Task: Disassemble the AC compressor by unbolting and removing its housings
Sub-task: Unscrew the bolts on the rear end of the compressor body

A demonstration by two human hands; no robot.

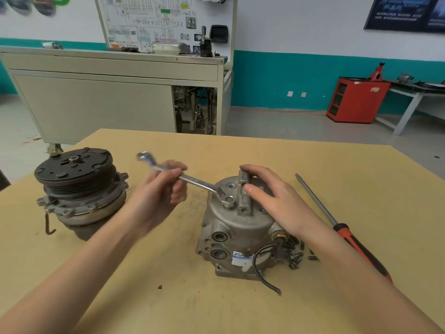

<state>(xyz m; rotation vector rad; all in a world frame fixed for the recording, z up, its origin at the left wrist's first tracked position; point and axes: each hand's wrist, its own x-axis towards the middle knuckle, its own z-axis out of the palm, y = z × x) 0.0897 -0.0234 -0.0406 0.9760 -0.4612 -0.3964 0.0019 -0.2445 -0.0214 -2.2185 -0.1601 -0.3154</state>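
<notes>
A grey aluminium compressor housing stands on end at the middle of the table, with a black wire hanging from its front. My left hand grips the shaft of a silver ring spanner. The spanner's ring end sits on a bolt on top of the housing. My right hand rests flat on the housing's top, fingers straight, thumb against a raised bracket. The front part of the compressor with its black clutch pulley stands apart at the left.
A long screwdriver with a red and black handle lies on the table at the right. Several loose bolts lie beside the housing's right foot. The table is covered in tan board. Beyond it stand a beige trainer cabinet and a red cabinet.
</notes>
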